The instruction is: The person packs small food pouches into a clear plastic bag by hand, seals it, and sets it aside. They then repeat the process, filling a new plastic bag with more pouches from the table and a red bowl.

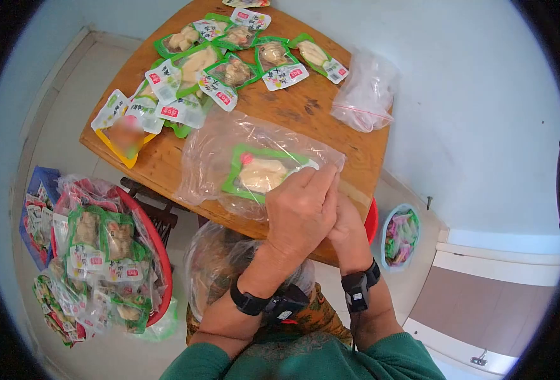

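A clear plastic bag (210, 149) lies on the wooden table near its front edge. Inside it is a green-edged food packet (261, 174) with pale contents in its window and a round pink mark. My left hand (302, 209) is closed, its fingers pinching the bag's right edge. Close against it, my right hand (348, 218) is also closed at that same edge. The left hand covers much of the right hand's fingers and the packet's near right corner. Each wrist wears a black strap with a small device.
Several green-edged packets (235, 71) are spread over the table's (299, 117) far side, with a yellow-edged one at the left. Folded zip bags (365, 95) lie at the right. A red basket (159, 253) full of packets stands on the floor left; a light-blue bin (386, 244) stands right.
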